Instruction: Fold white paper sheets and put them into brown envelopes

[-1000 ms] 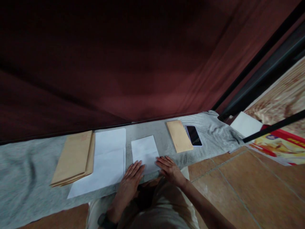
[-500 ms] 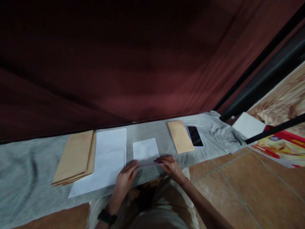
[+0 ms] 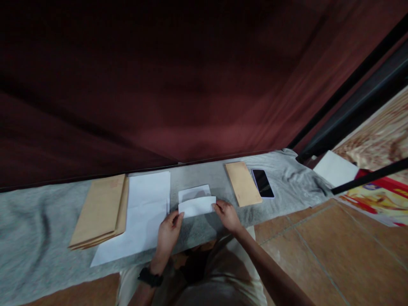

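Observation:
My left hand pinches the lower left corner of a sheet of white paper, while my right hand grips its right edge. The sheet has a folded flap that stands up towards the far side and casts a shadow. Its far part lies on the grey cloth. Fingers of both hands are closed on the paper. To the left of my left hand lies a stack of larger white sheets. A small brown envelope rests beyond my right hand.
Several large brown envelopes are stacked on the cloth at the left. A phone lies beside the small envelope. Behind stands a dark red curtain. At right are a black bar, a white box and a red-yellow package.
Seen edge-on before, the near part of the paper now stands tilted, its white face showing. Both hands have shifted slightly, still holding it.

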{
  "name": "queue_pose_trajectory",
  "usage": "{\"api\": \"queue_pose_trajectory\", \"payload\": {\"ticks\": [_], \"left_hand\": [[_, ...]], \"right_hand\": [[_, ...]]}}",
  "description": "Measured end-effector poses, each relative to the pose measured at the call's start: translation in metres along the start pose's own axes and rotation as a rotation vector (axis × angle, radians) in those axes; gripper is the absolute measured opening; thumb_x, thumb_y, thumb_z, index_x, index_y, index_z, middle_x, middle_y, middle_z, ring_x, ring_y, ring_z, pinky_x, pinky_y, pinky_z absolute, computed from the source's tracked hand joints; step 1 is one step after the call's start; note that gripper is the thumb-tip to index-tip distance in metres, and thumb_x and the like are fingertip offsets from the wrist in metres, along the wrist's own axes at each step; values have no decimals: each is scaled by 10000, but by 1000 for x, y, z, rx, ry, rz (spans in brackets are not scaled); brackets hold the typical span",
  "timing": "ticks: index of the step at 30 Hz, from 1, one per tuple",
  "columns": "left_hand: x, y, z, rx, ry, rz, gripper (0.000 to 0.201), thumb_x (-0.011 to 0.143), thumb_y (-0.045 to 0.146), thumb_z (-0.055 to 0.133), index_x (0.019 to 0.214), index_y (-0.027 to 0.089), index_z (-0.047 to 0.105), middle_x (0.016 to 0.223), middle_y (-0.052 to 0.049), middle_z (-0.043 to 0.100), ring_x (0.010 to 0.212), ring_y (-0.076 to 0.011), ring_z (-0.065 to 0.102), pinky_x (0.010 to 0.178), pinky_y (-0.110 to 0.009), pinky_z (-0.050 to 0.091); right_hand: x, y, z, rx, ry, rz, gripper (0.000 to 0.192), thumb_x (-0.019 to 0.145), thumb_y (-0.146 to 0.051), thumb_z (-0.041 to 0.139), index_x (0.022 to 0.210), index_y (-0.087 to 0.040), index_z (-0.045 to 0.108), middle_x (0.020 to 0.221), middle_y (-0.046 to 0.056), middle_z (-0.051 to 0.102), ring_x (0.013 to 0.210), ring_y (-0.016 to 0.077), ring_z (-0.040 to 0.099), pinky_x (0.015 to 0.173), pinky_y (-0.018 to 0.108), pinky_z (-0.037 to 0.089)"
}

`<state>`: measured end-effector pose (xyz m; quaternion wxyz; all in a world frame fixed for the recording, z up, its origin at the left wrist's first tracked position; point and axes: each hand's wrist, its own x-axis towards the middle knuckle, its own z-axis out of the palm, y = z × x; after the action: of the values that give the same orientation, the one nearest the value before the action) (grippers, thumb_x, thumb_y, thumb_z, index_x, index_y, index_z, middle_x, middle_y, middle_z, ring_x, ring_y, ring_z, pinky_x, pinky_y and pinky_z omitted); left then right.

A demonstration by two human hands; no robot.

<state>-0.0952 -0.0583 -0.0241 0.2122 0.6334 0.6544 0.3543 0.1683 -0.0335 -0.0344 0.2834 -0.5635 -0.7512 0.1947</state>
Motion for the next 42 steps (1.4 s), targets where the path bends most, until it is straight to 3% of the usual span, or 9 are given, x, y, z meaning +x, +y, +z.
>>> {"api": "queue_pose_trajectory", "payload": {"ticks": [9, 16, 25, 42], "left_hand": [[21, 11, 3, 121, -11, -63, 266, 949, 398, 521, 885, 210, 698, 772, -23, 742, 632, -171, 655, 623, -274, 457], [30, 31, 2, 379, -142, -244, 270, 992, 357, 489, 945, 192, 697, 868, -61, 767, 768, -186, 706, 662, -263, 428], [31, 48, 3, 669, -230, -240, 367, 1019, 358, 379, 1108, 171, 681, 1003, -110, 774, 875, -230, 734, 708, -304, 478], [41, 53, 9, 762, -198, -231, 400, 1013, 351, 347, 1128, 153, 675, 873, -137, 762, 826, -279, 744, 676, -341, 514]], "right_hand": [[22, -13, 6, -144, 14, 197, 331, 1066, -399, 436, 975, -255, 720, 891, 29, 780, 764, 187, 734, 637, 246, 486], [36, -28, 2, -290, -160, 383, 316, 1060, -404, 455, 1049, -236, 723, 1003, 42, 785, 896, 179, 745, 732, 220, 485], [44, -35, 2, -361, -160, 426, 318, 1052, -387, 472, 1023, -206, 732, 967, 85, 790, 879, 194, 760, 722, 223, 492], [54, -31, 15, -463, -57, 352, 295, 1049, -368, 477, 996, -167, 686, 917, 136, 769, 820, 222, 748, 744, 282, 520]]}}
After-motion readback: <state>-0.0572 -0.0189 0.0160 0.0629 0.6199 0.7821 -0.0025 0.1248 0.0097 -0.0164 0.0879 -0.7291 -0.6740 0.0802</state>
